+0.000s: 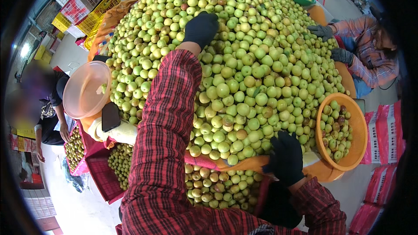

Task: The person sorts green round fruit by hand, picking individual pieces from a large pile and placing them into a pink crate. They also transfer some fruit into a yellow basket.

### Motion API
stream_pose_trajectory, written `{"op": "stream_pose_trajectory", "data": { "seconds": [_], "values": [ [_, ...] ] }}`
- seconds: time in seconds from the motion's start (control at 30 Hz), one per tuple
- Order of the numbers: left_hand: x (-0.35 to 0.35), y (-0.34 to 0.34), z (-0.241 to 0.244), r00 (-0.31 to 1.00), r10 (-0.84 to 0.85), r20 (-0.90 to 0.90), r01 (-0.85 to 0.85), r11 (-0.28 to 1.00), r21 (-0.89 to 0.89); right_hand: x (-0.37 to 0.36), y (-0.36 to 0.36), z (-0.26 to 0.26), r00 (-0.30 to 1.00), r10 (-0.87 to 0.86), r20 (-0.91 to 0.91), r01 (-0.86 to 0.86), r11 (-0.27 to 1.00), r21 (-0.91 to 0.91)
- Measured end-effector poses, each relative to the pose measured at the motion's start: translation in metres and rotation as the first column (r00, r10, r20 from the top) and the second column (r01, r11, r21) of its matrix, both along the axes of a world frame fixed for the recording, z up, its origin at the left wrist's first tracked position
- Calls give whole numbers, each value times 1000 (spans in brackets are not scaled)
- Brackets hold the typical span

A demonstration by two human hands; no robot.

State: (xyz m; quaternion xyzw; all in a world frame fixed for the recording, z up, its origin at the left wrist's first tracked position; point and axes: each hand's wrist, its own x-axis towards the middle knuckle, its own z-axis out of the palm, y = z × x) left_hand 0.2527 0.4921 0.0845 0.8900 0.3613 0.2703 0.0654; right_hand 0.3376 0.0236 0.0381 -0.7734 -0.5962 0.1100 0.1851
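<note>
A large heap of green jujubes point(241, 71), some of them browned, fills the surface in front of me. My left hand point(201, 29), in a black glove, reaches far onto the heap with its back upward. Its fingers curl down out of sight, so any fruit beneath them is hidden. My right hand point(285, 158), gloved the same way, is at the near edge of the heap beside the orange cloth point(254, 164). Its fingers are spread against the fruit, and I see nothing held. Below that edge, more browned jujubes point(222, 186) lie close to my body.
An orange basket point(361, 140) with browned fruit stands right; a clear plastic basin point(86, 88) and a phone point(110, 116) are left. Dark red crates point(103, 176) stand lower left. A co-worker's gloved hands point(341, 55) touch the heap's right side. Another person point(52, 104) is at left.
</note>
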Motion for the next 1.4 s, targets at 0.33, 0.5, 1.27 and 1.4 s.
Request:
{"op": "stream_pose_trajectory", "data": {
  "seconds": [0.33,0.5,1.27,1.4],
  "values": [
    [36,-13,-13,946,-55,-321,26,995,-95,1,6,-5,992,-4,-126,12,998,68],
    [21,-16,7,981,11,-196,-9,1000,11,6,6,1,971,106,216,-109,994,3],
    [-185,-290,-20,906,-42,421,248,859,-448,2,9,6,936,178,303,-193,981,19],
    [-229,-350,-30,972,-70,226,197,768,-609,7,2,-17,962,4,273,-67,973,221]
  ]
}}
